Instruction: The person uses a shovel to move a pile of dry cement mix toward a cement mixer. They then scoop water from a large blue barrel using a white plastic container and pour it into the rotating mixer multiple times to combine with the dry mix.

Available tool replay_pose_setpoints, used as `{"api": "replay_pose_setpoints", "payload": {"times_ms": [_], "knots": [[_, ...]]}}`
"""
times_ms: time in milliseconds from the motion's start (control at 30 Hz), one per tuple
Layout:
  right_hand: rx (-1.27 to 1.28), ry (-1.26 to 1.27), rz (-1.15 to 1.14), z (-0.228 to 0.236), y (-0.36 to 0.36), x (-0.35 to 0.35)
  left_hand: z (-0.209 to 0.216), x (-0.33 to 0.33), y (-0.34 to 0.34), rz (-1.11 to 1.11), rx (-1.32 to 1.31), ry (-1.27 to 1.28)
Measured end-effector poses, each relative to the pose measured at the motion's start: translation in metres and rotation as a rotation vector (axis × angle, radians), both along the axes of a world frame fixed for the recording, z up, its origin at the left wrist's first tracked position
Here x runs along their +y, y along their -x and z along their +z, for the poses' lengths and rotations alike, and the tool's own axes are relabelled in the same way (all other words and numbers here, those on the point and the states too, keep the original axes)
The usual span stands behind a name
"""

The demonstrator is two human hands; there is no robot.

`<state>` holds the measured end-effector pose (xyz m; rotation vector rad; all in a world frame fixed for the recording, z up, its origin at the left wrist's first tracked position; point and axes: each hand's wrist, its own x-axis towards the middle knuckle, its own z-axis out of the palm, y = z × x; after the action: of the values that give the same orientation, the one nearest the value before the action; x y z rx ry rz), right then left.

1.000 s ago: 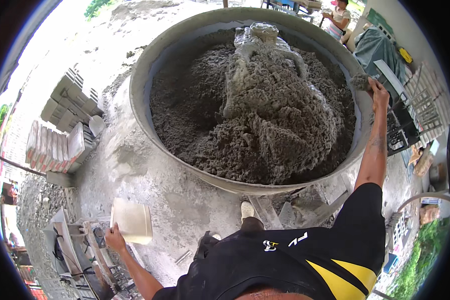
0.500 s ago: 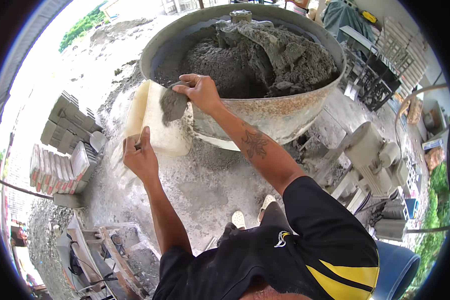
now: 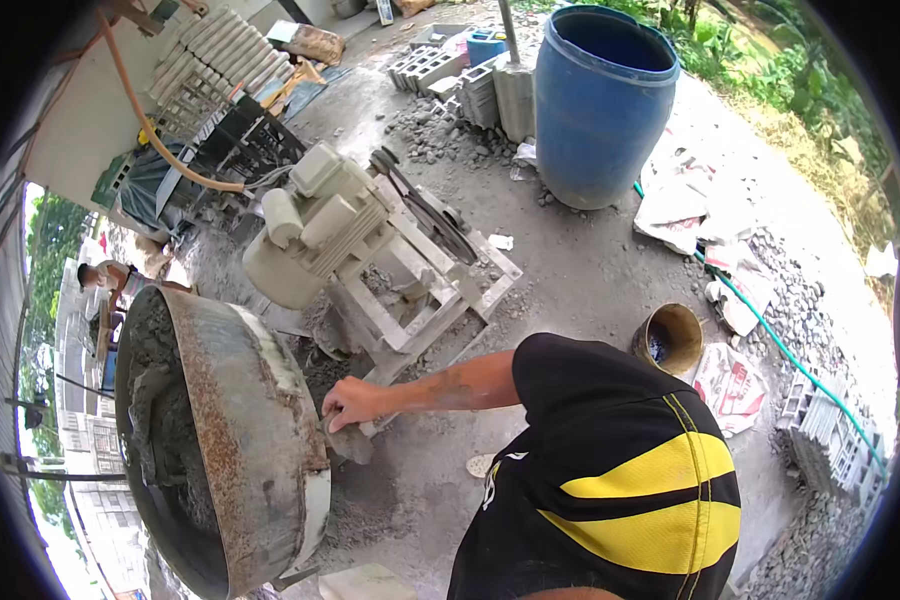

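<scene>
My right hand [image 3: 353,403] is closed on a flat, cement-caked grey piece [image 3: 349,441], its exact kind unclear. It hangs just beside the outer wall of a big round metal tub [image 3: 260,430], with rust along its rim. Wet grey cement mix [image 3: 170,400] is heaped inside the tub. At the bottom edge shows part of a cream-coloured plastic container [image 3: 368,583]; the rest is cut off. My left hand is out of view.
Beyond my right hand stands a dusty motor [image 3: 320,230] on a metal frame. A blue barrel [image 3: 600,120], a small bucket [image 3: 675,340], a green hose [image 3: 770,325] and hollow blocks [image 3: 835,440] lie rightward. Another person [image 3: 115,280] is at far left.
The view has swung right, so the tub now sits at the left. My right hand, still gripping the flat piece, has left the container. My left hand has gone out of view.
</scene>
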<state>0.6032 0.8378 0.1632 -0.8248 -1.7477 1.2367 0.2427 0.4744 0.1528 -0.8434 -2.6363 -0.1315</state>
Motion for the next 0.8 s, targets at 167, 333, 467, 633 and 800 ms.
{"api": "replay_pose_setpoints", "payload": {"times_ms": [167,333,467,633,800], "knots": [[0.623,0.271,-1.021,0.038,-0.512,-0.069,-0.095,0.011,-0.084,-0.47,-0.024,0.465],[0.503,0.159,-1.984,0.076,-0.806,-0.325,0.003,0.208,-0.369,-1.048,-0.636,0.092],[0.398,0.565,-2.378,-0.123,-0.849,-0.485,0.074,0.319,-0.55,-1.385,-0.751,-0.059],[0.871,1.103,-2.097,-0.314,-0.673,-0.54,0.16,0.44,-0.729,-1.718,-0.652,-0.342],[0.993,1.427,-2.111,-0.314,-0.569,-0.518,0.254,0.522,-0.912,-1.882,-0.933,-0.472]]}}
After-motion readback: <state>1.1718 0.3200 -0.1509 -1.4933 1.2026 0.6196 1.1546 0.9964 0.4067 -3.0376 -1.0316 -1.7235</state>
